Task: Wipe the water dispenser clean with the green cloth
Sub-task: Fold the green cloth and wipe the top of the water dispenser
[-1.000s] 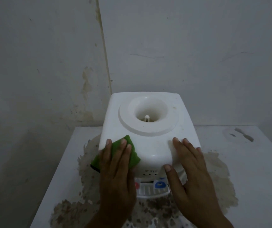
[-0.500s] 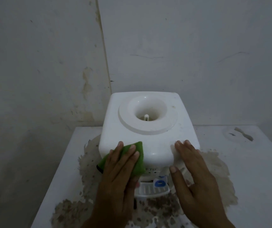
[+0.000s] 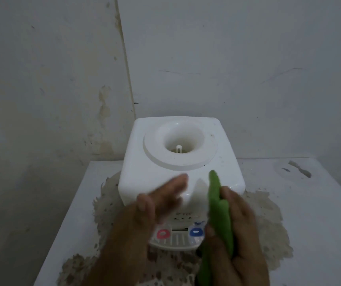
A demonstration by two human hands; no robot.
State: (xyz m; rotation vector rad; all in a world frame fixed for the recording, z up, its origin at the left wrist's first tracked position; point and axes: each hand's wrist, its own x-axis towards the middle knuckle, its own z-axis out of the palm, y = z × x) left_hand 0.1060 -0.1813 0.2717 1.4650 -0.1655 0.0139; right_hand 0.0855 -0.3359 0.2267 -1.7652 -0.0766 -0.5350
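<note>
The white water dispenser (image 3: 177, 162) stands on a table, seen from above, with a round bottle well on top and red and blue taps over a drip tray at its front. The green cloth (image 3: 220, 215) hangs folded and upright in front of the dispenser's front right corner. My right hand (image 3: 237, 238) grips the cloth between thumb and fingers. My left hand (image 3: 155, 203) is blurred, its fingers straight, over the dispenser's front edge, and it holds nothing.
The white table (image 3: 299, 213) carries a large brown stained patch (image 3: 268, 223) around the dispenser's base. Stained walls meet in a corner (image 3: 124, 58) just behind the dispenser. The table's left edge (image 3: 66, 213) drops off beside my left arm.
The green cloth has passed from under my left hand into my right hand. My right hand left the dispenser's front right corner; my left hand lifted off and moved right.
</note>
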